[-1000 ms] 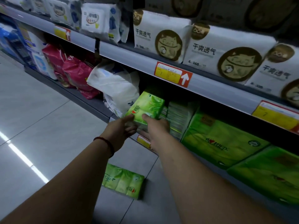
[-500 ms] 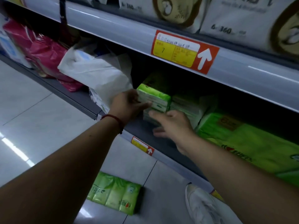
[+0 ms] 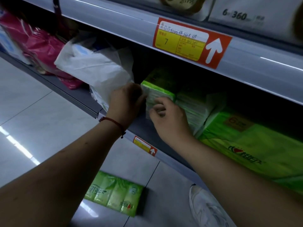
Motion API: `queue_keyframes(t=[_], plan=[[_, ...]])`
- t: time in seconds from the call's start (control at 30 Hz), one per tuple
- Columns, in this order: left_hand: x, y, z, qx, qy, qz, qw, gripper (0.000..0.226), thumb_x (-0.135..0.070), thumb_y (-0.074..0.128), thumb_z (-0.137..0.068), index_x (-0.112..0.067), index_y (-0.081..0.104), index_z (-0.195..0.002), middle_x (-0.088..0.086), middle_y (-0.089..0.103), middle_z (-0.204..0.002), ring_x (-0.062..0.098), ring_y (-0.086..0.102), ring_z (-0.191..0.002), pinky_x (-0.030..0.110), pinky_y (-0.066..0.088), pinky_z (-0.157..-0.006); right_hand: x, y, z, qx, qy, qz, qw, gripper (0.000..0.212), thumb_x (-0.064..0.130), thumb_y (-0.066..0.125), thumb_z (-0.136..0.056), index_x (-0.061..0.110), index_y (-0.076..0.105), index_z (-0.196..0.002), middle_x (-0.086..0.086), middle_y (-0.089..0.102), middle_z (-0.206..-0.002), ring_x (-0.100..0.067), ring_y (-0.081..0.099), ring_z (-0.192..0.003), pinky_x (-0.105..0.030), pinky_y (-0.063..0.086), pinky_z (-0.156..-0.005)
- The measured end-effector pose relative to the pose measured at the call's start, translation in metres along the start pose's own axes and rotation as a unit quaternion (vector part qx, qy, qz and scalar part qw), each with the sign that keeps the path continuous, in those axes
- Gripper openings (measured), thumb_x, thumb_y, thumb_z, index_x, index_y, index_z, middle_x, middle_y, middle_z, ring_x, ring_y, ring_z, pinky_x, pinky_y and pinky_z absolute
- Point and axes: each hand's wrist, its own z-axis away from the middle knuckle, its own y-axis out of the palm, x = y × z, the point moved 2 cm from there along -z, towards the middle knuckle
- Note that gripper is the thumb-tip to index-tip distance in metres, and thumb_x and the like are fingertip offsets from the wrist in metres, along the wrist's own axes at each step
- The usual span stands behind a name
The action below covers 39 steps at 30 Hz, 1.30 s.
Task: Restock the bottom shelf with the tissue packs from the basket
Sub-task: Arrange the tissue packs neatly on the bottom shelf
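left grip (image 3: pixel 126 102): clenched on the left end of the tissue pack (image 3: pixel 158 89), back of the hand toward the camera, fingertips hidden behind the pack; a red cord bracelet (image 3: pixel 113 122) circles the wrist.
right grip (image 3: pixel 168 118): grasping the same pack from the front — fingers curled against its clear-wrapped face, just right of the left grip and close to it.
tissue pack: green, held between the two grips on the bottom shelf (image 3: pixel 77 94), near its front edge; I cannot tell whether its base lies fully flat.
stacked green packs (image 3: pixel 198 105): just right of the right grip's fingers, against the held pack's right side, partly in shadow.
big green bundle (image 3: pixel 249 145): right of the right grip, beside its wrist and forearm, lying on the same shelf.
white plastic bag (image 3: pixel 91 68): just left of the left grip, slumped on the shelf.
pink packs (image 3: pixel 41 46): well left of both grips, beyond the bag.
large price tag (image 3: pixel 190 42): above the right grip on the upper shelf rail (image 3: pixel 106 18) — red border, yellow panel with a "7", white arrow pointing up.
small price tag (image 3: pixel 145 145): below the grips on the bottom shelf's front edge, between the two forearms.
loose green pack (image 3: pixel 114 194): on the tiled floor (image 3: pixel 32 115), well below the grips, lying flat.
white shoe (image 3: pixel 206 208): on the floor below the right forearm, right of the loose green pack and apart from it.
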Motion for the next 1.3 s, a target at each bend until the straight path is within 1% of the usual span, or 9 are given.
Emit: queue_keyframes(t=[0.1,0.23,0.43,0.6,0.8,1.03,1.1,1.2,1.3], plan=[[-0.013,0.016,0.0,0.02,-0.052,0.087,0.995,0.036,-0.014,0.072,-0.093,-0.001,0.065,-0.126,0.0,0.069,-0.111,0.012,0.064,-0.1,0.013,0.05,-0.081,-0.008,-0.005,-0.014,-0.032,0.024,-0.041,0.998,0.035,0.024,0.064,-0.099,0.019,0.061,-0.133,0.007,0.066,-0.121,-0.007,0.062,-0.103,-0.018,0.05,-0.083],[-0.019,0.025,0.0,0.036,-0.039,0.052,0.997,0.035,-0.01,0.068,-0.093,-0.007,0.064,-0.128,0.012,0.073,-0.116,0.027,0.067,-0.106,0.024,0.045,-0.083,-0.021,-0.01,-0.025,-0.013,0.039,-0.065,0.997,0.041,0.016,0.062,-0.1,0.019,0.058,-0.14,0.004,0.064,-0.134,-0.009,0.062,-0.117,-0.033,0.052,-0.102],[0.004,0.014,-0.003,0.12,-0.052,0.069,0.989,0.059,-0.01,0.07,-0.093,-0.011,0.05,-0.149,0.006,0.06,-0.144,0.019,0.053,-0.135,0.014,0.035,-0.1,-0.024,-0.009,-0.016,0.008,-0.002,0.01,1.0,0.046,0.016,0.063,-0.099,0.022,0.051,-0.143,0.005,0.058,-0.138,-0.01,0.056,-0.121,-0.027,0.048,-0.099],[0.037,-0.016,0.03,0.171,-0.043,-0.063,0.982,0.056,-0.021,0.071,-0.092,-0.01,0.053,-0.143,0.015,0.059,-0.139,0.036,0.058,-0.124,0.04,0.049,-0.101,-0.029,0.012,0.014,0.08,0.011,0.11,0.991,0.041,0.025,0.066,-0.097,0.02,0.053,-0.135,0.0,0.06,-0.13,-0.021,0.06,-0.111,-0.041,0.053,-0.095],[0.135,-0.058,0.11,0.348,-0.142,-0.217,0.901,0.032,-0.027,0.069,-0.092,-0.015,0.062,-0.121,0.009,0.067,-0.116,0.032,0.063,-0.109,0.037,0.05,-0.093,-0.05,0.076,0.063,0.293,0.18,0.13,0.93,0.043,0.029,0.076,-0.09,0.012,0.063,-0.127,-0.006,0.064,-0.116,-0.025,0.066,-0.103,-0.035,0.053,-0.084],[0.227,-0.075,0.185,0.387,-0.423,-0.157,0.805,0.056,-0.042,0.071,-0.092,-0.006,0.062,-0.134,0.015,0.062,-0.136,0.03,0.059,-0.121,0.034,0.047,-0.1,-0.073,0.141,0.096,0.292,0.424,0.095,0.852,0.024,0.028,0.065,-0.093,0.006,0.056,-0.096,-0.009,0.05,-0.08,-0.025,0.051,-0.065,-0.032,0.049,-0.06],[0.232,-0.063,0.192,0.385,-0.465,-0.111,0.789,0.056,-0.043,0.069,-0.094,0.0,0.064,-0.129,0.02,0.063,-0.132,0.028,0.058,-0.099,0.033,0.044,-0.082,-0.082,0.152,0.103,0.257,0.474,0.083,0.838,0.037,0.037,0.057,-0.096,0.005,0.056,-0.115,-0.015,0.051,-0.089,-0.03,0.052,-0.074,-0.039,0.05,-0.073],[0.228,-0.042,0.192,0.392,-0.497,-0.045,0.773,0.052,-0.039,0.065,-0.098,0.001,0.06,-0.13,0.019,0.062,-0.134,0.025,0.053,-0.095,0.031,0.04,-0.077,-0.091,0.162,0.111,0.236,0.538,0.045,0.808,0.056,0.044,0.05,-0.102,0.002,0.047,-0.139,-0.022,0.052,-0.139,-0.044,0.057,-0.118,-0.053,0.05,-0.1],[0.225,-0.02,0.185,0.375,-0.514,0.006,0.772,0.054,-0.036,0.072,-0.092,-0.003,0.061,-0.133,0.014,0.064,-0.135,0.029,0.062,-0.113,0.038,0.052,-0.091,-0.084,0.172,0.112,0.212,0.568,-0.087,0.791,0.055,0.05,0.061,-0.096,0.008,0.051,-0.129,-0.014,0.057,-0.131,-0.036,0.063,-0.104,-0.051,0.055,-0.094]])
